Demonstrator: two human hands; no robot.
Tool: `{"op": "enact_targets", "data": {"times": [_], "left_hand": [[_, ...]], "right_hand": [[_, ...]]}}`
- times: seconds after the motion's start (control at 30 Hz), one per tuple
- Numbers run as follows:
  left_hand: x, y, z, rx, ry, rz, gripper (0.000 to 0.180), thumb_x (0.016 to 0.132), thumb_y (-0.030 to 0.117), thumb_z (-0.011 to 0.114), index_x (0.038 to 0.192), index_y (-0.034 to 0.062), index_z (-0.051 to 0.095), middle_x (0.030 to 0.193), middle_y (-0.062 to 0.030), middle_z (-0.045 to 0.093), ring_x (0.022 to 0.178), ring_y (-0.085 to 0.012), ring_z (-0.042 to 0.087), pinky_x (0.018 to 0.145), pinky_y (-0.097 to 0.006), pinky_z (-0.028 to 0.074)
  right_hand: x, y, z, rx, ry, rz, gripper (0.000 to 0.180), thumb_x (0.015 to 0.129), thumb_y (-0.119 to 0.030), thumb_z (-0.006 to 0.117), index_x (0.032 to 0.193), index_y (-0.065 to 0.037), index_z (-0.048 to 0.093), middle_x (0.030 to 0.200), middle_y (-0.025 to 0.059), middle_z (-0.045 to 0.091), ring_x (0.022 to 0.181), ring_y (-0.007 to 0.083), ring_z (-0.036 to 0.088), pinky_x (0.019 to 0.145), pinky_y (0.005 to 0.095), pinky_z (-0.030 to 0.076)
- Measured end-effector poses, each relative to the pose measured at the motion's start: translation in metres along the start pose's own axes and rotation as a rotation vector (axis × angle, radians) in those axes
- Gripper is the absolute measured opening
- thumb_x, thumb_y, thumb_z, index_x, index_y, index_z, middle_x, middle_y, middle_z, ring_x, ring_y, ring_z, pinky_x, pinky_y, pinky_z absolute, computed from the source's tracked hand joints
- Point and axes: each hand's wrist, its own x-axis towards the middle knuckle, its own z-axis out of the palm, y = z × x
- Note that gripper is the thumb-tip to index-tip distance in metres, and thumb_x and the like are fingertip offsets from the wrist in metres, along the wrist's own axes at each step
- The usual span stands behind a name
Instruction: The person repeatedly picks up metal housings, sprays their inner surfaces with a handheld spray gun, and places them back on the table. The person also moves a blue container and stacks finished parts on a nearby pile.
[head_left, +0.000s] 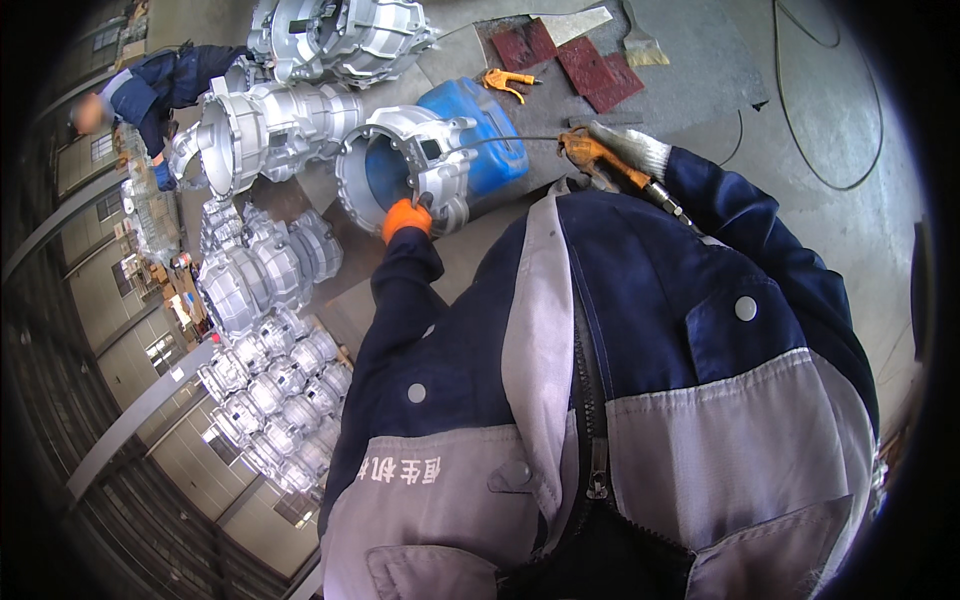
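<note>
A silver cast-metal housing [440, 150] with a wide round opening lies on its side in front of me, against a blue plastic jug [490, 140]. My left hand [408, 216], in an orange glove, is closed on the near edge of the housing. In a whitish knit glove, my right hand [632, 150] grips an orange air tool [600, 160] with a metal hose fitting at its back end. From its front a long thin rod [515, 141] reaches left to the housing's side. The rod's tip cannot be made out.
An orange air blow gun [510, 82], dark red abrasive sheets [590, 72] and a paintbrush [641, 45] lie beyond the jug. More silver housings [250, 140] stand at the left, with stacked ones [275, 390] behind. A co-worker [165, 95] bends there. A hose [835, 185] loops at right.
</note>
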Motion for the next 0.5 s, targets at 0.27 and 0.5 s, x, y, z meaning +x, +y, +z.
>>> {"op": "enact_targets", "data": {"times": [0.27,0.5], "left_hand": [[0.000,0.002,-0.010,0.021,-0.020,-0.092,0.043,0.083,0.046,0.047,0.099,0.0102,0.066,0.103,-0.0173,0.063,0.097,-0.0382,0.058,0.086,-0.045,0.045],[0.003,-0.003,-0.001,-0.033,-0.065,-0.088,0.041,0.084,0.044,0.048,0.094,0.0080,0.066,0.097,-0.0179,0.064,0.093,-0.0363,0.060,0.083,-0.044,0.046]], "right_hand": [[-0.007,-0.002,0.003,0.094,-0.198,-0.129,0.047,0.093,-0.045,0.046,0.114,-0.005,0.056,0.094,0.0040,0.064,0.076,0.0128,0.061,0.065,0.0236,0.050],[-0.009,-0.013,-0.007,-0.010,-0.101,-0.002,0.046,0.094,-0.040,0.045,0.121,-0.003,0.051,0.103,0.0090,0.063,0.084,0.0187,0.063,0.070,0.0293,0.053]]}}
